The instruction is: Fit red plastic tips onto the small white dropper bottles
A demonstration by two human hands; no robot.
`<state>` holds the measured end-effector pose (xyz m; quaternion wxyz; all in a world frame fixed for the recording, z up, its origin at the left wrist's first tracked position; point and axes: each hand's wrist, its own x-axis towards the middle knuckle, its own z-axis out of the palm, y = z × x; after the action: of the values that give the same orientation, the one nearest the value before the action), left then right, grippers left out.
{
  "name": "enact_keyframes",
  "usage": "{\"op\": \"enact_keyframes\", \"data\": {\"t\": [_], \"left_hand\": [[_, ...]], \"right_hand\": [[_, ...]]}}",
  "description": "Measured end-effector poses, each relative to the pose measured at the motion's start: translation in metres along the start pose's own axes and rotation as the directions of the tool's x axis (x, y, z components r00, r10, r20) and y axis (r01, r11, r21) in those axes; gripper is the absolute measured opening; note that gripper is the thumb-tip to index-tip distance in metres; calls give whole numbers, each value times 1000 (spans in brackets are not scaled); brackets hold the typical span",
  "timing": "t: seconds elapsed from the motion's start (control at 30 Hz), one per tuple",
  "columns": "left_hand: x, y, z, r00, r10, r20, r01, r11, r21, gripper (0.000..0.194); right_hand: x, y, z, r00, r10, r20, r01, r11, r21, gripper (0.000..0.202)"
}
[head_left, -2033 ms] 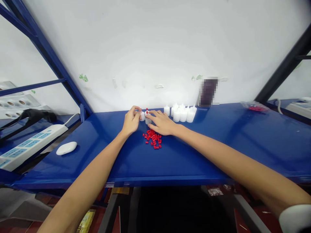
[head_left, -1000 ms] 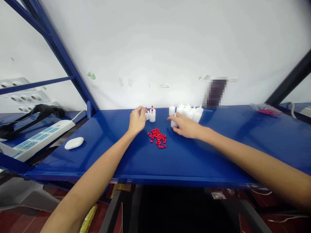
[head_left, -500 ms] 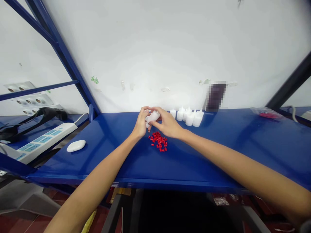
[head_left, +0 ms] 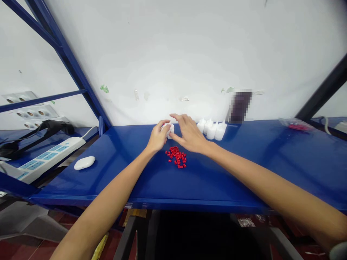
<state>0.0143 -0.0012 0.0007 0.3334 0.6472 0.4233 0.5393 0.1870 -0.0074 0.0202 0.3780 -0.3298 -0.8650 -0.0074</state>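
Observation:
My left hand [head_left: 157,138] is closed round a small white plastic bottle [head_left: 171,132], which looks upright near the back of the table; its lower part is partly hidden by the fingers. Just to its right is my right hand [head_left: 192,135], open, thumb and fingers spread apart and holding nothing. Below both hands lies a loose pile of small red caps [head_left: 176,156]. Several more white bottles with thin nozzles [head_left: 211,130] stand grouped to the right of my right hand, close to the wall.
A white oval case [head_left: 84,163] lies on the blue table [head_left: 222,173] at the left. Beyond it are a power strip [head_left: 48,157] and a black strap [head_left: 46,131]. A clear bag with red pieces [head_left: 296,125] lies at the back right. Blue posts [head_left: 73,61] rise at the left.
The bottle has gone from tilted between both hands to upright in my left hand. My right hand has let go and opened, its fingers spreading. The red caps have not moved.

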Motion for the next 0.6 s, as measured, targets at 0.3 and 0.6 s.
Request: {"op": "enact_keyframes", "data": {"t": [0.3,0.6], "left_hand": [[4,-9,-10,997,-9,-72,18,992,128,33],[0,-7,-9,995,99,15,-95,894,439,47]], "right_hand": [[-26,35,4,888,-253,384,211,966,149,30],[-25,41,17,950,-102,295,106,994,3,24]]}}
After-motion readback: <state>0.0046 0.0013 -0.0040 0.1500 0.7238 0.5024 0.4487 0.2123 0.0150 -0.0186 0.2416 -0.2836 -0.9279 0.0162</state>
